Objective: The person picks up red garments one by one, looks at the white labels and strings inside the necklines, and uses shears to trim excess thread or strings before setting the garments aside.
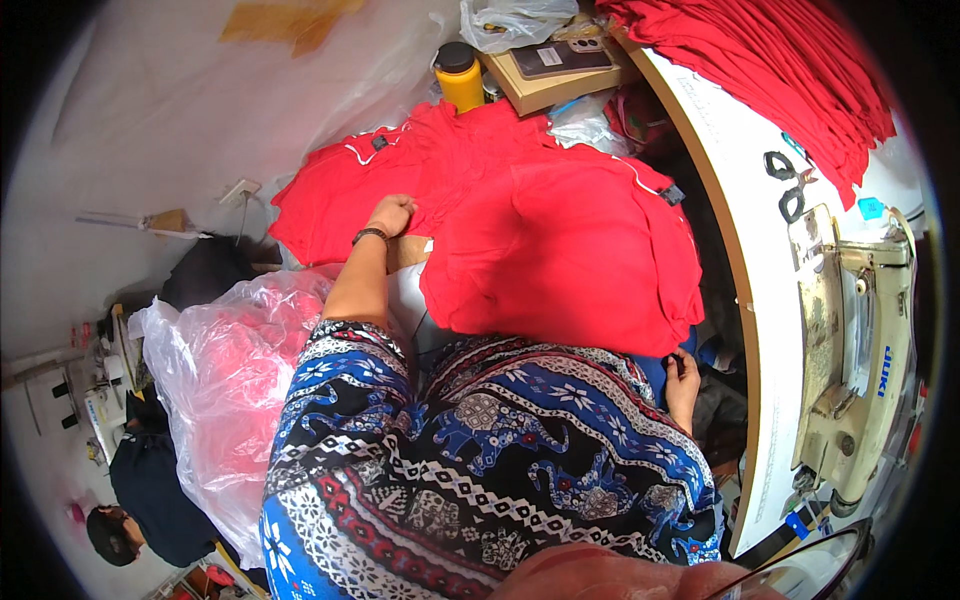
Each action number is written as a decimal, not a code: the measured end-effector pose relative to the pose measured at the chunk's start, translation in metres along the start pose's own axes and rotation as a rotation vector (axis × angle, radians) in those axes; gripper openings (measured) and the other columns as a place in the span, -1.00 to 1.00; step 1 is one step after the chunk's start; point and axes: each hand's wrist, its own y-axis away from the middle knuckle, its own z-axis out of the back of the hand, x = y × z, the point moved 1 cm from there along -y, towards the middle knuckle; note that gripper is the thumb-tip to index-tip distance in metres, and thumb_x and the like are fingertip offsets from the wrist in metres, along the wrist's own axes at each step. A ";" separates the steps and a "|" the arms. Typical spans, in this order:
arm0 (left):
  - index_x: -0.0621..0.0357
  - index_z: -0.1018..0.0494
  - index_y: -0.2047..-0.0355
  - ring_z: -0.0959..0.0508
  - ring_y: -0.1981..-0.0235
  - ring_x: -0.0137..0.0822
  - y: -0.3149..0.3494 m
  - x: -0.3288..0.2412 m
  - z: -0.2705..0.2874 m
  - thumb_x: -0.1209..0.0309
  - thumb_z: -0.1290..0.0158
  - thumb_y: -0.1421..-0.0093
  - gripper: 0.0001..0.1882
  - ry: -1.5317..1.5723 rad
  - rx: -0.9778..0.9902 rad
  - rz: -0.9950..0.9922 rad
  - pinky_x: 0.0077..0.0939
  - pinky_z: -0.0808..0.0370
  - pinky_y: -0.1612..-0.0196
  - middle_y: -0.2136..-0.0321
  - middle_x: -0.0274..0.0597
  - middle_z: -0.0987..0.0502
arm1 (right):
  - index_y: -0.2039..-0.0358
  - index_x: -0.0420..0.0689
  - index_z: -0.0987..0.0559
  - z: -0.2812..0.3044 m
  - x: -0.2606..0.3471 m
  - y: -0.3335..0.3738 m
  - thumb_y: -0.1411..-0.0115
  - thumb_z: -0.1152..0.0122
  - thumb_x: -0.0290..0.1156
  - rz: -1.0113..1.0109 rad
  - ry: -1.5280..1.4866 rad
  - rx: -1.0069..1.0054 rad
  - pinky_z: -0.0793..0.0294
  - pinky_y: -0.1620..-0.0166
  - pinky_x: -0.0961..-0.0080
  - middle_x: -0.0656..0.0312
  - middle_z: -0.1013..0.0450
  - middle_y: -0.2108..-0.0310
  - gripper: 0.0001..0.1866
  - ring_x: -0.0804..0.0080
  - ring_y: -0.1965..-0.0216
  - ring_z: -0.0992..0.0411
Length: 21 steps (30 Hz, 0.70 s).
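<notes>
A red garment [560,250] lies spread across my lap, with a dark tag and a pale cord or tape near its upper right edge. Another red garment [330,190] stretches beyond it to the left and also bears a dark tag. My left hand [392,214], a dark bracelet on its wrist, is closed at the red cloth by the left garment's near edge; its fingertips are partly hidden. Just below the lap garment's lower right corner is my right hand [683,385], fingers loosely bent and apart, nothing visible between them.
On the right, a white table [690,110] carries a sewing machine [870,330], black-handled scissors [785,188] and a red fabric pile [780,70]. A yellow bottle [459,80] and phone box [560,65] stand ahead. Left are a plastic bag [235,370] and another person [165,490].
</notes>
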 end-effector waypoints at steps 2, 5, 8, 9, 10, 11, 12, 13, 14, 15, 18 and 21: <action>0.24 -0.56 0.37 -0.59 0.26 -0.11 -0.005 0.041 0.031 0.38 0.18 -0.26 -0.69 -0.209 -0.203 -0.200 -0.32 -0.47 0.08 0.31 0.06 -0.58 | 0.10 -0.26 -0.52 -0.004 0.003 -0.003 -0.21 -0.11 -0.54 0.003 -0.007 0.011 -0.44 0.09 0.47 0.05 -0.50 0.18 -0.76 0.32 0.16 -0.48; 0.28 -0.49 0.39 -0.55 0.37 -0.15 -0.019 0.030 0.087 0.35 0.26 -0.31 -0.65 0.287 -0.667 0.106 -0.21 -0.47 0.19 0.46 -0.09 -0.54 | 0.10 -0.28 -0.52 -0.001 0.001 -0.008 -0.22 -0.09 -0.53 0.057 -0.085 -0.088 -0.42 0.03 0.46 0.04 -0.50 0.14 -0.76 0.30 0.09 -0.46; 0.24 -0.46 0.33 -0.53 0.35 -0.29 -0.020 -0.062 0.166 0.36 0.25 -0.33 -0.70 1.185 -0.457 0.161 -0.22 -0.47 0.25 0.42 -0.20 -0.50 | 0.10 -0.29 -0.51 0.015 0.041 -0.016 -0.28 -0.03 -0.51 0.040 -0.167 -0.193 -0.44 0.05 0.54 0.10 -0.51 0.12 -0.78 0.42 0.15 -0.48; 0.26 -0.45 0.30 -0.53 0.30 -0.30 -0.007 -0.128 0.183 0.38 0.24 -0.33 -0.72 0.968 -0.453 0.278 -0.27 -0.48 0.20 0.36 -0.15 -0.51 | 0.06 -0.31 -0.49 0.023 0.058 -0.019 -0.29 -0.03 -0.52 0.053 -0.142 -0.211 -0.46 0.05 0.55 0.09 -0.50 0.10 -0.76 0.45 0.17 -0.50; 0.29 -0.45 0.27 -0.53 0.24 -0.31 0.018 -0.166 0.199 0.40 0.23 -0.32 -0.73 0.947 -0.396 0.189 -0.31 -0.48 0.15 0.30 -0.12 -0.51 | 0.05 -0.31 -0.49 0.023 0.076 -0.027 -0.30 -0.04 -0.50 0.079 -0.279 -0.164 -0.47 0.05 0.53 0.07 -0.50 0.10 -0.75 0.43 0.16 -0.50; 0.31 -0.44 0.23 -0.52 0.19 -0.31 0.043 -0.202 0.214 0.42 0.23 -0.32 -0.74 0.928 -0.342 0.102 -0.35 -0.48 0.10 0.25 -0.09 -0.52 | 0.04 -0.31 -0.48 0.020 0.096 -0.034 -0.30 -0.04 -0.49 0.105 -0.415 -0.114 -0.48 0.05 0.51 0.06 -0.50 0.09 -0.74 0.42 0.15 -0.50; 0.34 -0.44 0.19 -0.52 0.14 -0.32 0.064 -0.218 0.225 0.45 0.22 -0.32 -0.73 1.091 -0.202 -0.184 -0.38 -0.47 0.04 0.19 -0.08 -0.52 | 0.03 -0.31 -0.48 0.015 0.119 -0.040 -0.30 -0.05 -0.47 0.135 -0.563 -0.049 -0.49 0.05 0.49 0.05 -0.49 0.08 -0.73 0.40 0.14 -0.51; 0.36 -0.43 0.13 -0.52 0.13 -0.32 0.087 -0.248 0.225 0.46 0.22 -0.31 -0.72 1.059 -0.107 -0.301 -0.41 -0.46 0.00 0.17 -0.09 -0.52 | 0.01 -0.30 -0.46 0.014 0.148 -0.039 -0.33 -0.04 -0.37 0.072 -0.666 0.094 -0.51 0.05 0.46 0.02 -0.48 0.06 -0.68 0.36 0.10 -0.50; 0.38 -0.41 0.07 -0.52 0.12 -0.33 0.112 -0.282 0.214 0.48 0.22 -0.31 -0.70 1.028 -0.005 -0.417 -0.43 -0.44 -0.05 0.15 -0.10 -0.52 | -0.02 -0.30 -0.45 0.013 0.177 -0.036 -0.35 -0.03 -0.27 0.009 -0.764 0.232 -0.52 0.04 0.43 0.00 -0.46 0.03 -0.63 0.31 0.07 -0.50; 0.37 -0.39 0.03 -0.51 0.11 -0.33 0.132 -0.303 0.191 0.47 0.22 -0.31 -0.69 0.938 -0.030 -0.465 -0.44 -0.43 -0.05 0.13 -0.11 -0.52 | -0.07 -0.28 -0.41 0.010 0.195 -0.033 -0.35 0.04 -0.11 -0.004 -0.910 0.418 -0.50 0.02 0.39 0.00 -0.44 -0.01 -0.51 0.30 0.04 -0.48; 0.31 -0.38 0.02 -0.49 0.13 -0.21 0.187 -0.365 0.108 0.34 0.17 -0.32 -0.66 0.589 0.384 -0.801 -0.37 -0.42 0.00 0.17 -0.10 -0.49 | -0.18 -0.25 -0.31 -0.009 0.199 -0.033 -0.31 0.22 0.20 -0.104 -1.480 0.759 -0.43 -0.09 0.25 0.00 -0.37 -0.11 -0.25 0.23 -0.06 -0.43; 0.22 -0.40 0.06 -0.37 -0.09 0.02 0.202 -0.396 0.016 0.06 0.04 -0.28 -0.54 0.259 0.948 -0.854 -0.01 -0.29 -0.11 -0.10 0.09 -0.36 | -0.28 -0.22 -0.18 -0.003 0.210 -0.042 -0.24 0.31 0.36 -0.195 -1.584 0.751 -0.23 -0.25 0.13 0.00 -0.26 -0.22 -0.08 0.11 -0.20 -0.28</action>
